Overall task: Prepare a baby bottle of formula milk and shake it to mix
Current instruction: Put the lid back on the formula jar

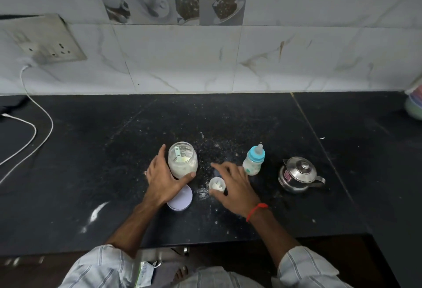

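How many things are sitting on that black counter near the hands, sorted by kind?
Jars: 1, the open powder jar held by the left hand
Lids: 1, the pale lid
Small cups: 1, the white cup by the right hand
Baby bottles: 1, the baby bottle
Kettles: 1, the steel kettle
Total: 5

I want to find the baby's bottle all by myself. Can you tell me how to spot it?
Look at the black counter below the marble wall tiles. Near its front stands a shiny steel kettle; the baby bottle is just left of it, beside the right hand. Only it has a blue collar and a teat on top.
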`<state>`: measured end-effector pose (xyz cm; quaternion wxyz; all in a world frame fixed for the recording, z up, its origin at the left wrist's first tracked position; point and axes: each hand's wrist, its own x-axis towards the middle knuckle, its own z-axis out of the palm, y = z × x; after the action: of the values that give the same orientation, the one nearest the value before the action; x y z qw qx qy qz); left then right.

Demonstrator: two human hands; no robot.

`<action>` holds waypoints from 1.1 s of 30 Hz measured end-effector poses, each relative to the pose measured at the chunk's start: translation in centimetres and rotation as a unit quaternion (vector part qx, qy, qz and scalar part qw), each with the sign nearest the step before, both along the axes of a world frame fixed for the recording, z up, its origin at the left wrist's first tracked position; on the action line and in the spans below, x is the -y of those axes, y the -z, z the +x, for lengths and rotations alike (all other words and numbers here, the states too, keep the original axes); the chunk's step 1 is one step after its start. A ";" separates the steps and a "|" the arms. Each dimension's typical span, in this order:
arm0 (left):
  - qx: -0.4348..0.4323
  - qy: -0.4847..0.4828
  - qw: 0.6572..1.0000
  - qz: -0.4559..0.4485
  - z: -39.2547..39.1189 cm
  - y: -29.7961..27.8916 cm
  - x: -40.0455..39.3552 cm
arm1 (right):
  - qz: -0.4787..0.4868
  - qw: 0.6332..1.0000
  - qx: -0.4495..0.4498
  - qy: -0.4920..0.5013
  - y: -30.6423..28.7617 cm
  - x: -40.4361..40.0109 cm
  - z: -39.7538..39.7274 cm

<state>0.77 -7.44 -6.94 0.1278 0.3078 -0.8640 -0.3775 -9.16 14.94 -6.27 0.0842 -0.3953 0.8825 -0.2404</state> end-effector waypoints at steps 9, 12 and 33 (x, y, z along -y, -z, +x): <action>0.001 0.025 0.997 0.068 0.1 1.3 1.4 | 0.051 0.996 -0.056 -0.045 0.0 1.8 1.2; -0.002 0.045 0.997 0.061 -0.3 0.9 2.0 | 0.044 0.987 -0.091 -0.126 0.1 4.0 3.6; -0.056 -0.026 0.992 0.109 1.8 -1.3 3.1 | 0.048 0.979 -0.114 -0.164 3.0 6.6 4.5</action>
<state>2.58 -10.53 -5.64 0.1510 0.3205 -0.8010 -0.4825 -4.62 8.34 -9.25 0.0396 -0.5549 0.8201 -0.1342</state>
